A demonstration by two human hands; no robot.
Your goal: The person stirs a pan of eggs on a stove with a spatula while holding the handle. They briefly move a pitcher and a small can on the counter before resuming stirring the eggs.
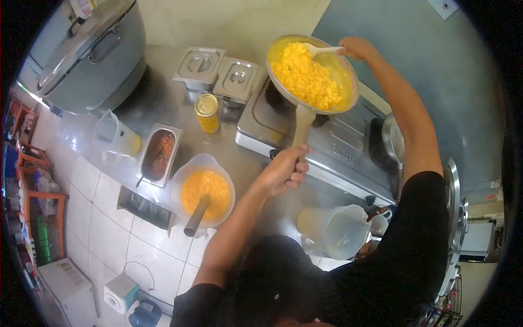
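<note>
My left hand (284, 171) is closed around the handle of a frying pan (348, 82), which is held tilted above the left side of a gas stove (343, 144). Yellow scrambled eggs (308, 79) lie heaped in the pan. At the pan's far right rim, my right hand (357, 48) grips a pale spatula (326, 49), whose blade rests against the eggs. Left of my left forearm stands a translucent jug (176, 191) of orange-yellow liquid, probably beaten egg, with a dark-handled utensil (197, 215) dipped into it.
A yellow can (207, 113) and two lidded steel containers (199, 65) stand left of the stove. Farther left are a steel tray of red food (159, 152), a measuring jug (114, 136) and a large pot (98, 60). Another pan (393, 139) sits on the right burner; an overturned jug (332, 229) lies in front.
</note>
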